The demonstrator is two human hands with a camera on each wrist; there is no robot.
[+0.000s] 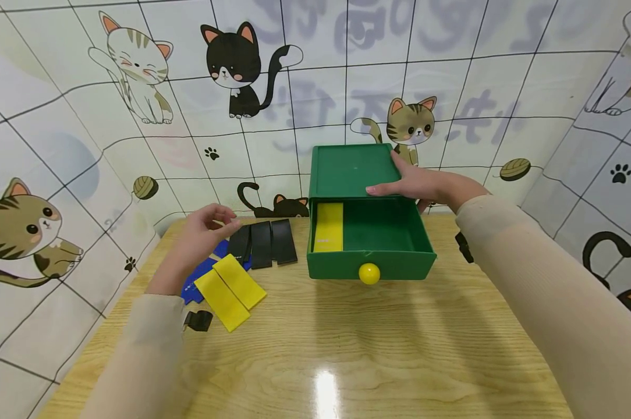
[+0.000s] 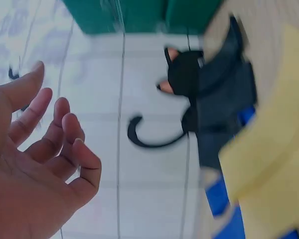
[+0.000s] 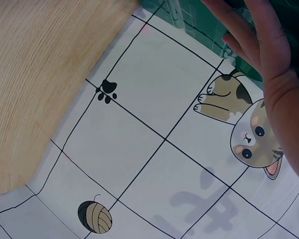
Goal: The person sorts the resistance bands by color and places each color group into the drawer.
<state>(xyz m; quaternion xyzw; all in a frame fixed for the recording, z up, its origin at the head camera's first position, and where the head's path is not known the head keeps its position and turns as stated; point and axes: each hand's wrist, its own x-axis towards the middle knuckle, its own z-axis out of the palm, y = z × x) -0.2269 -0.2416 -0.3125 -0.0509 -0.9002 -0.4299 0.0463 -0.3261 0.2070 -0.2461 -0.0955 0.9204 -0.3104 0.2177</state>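
- Your L hand (image 1: pixel 204 231): raised over the table's far-L area, by the leftmost black piece; fingers loosely bent, thumb apart w/ a moderate gap, nothing btwn them.
- Your R hand (image 1: pixel 414 181): on the top R part of the green plastic box casing (image 1: pixel 347 169); thumb lies across the top near its front edge, index along the R edge, other fingers down the R side, spread fairly wide; contact of the lower ones you can't tell.
- Casing sits at the table's far edge, R of ctr, against the cat-print wall covering (image 1: pixel 321 75).
- Green plastic drawer (image 1: pixel 336 266): pulled out toward you; round yellow knob (image 1: pixel 369 274) mid-front.
- Flat yellow rectangular piece (image 1: pixel 329 226) in the drawer, along its L wall; rest of the floor bare.
- Three flat black rectangular strips (image 1: pixel 261 244): side by side nr the table's far edge, L of the drawer.
- Two flat yellow rectangular strips (image 1: pixel 223 299): side by side, slanted, on the table's L part, nearer you than the black.
- Flat blue pieces (image 1: pixel 197 278): partly under yellow & black; count you can't tell.
- Wood-grain table (image 1: pixel 399 349): bright glare toward its near edge.
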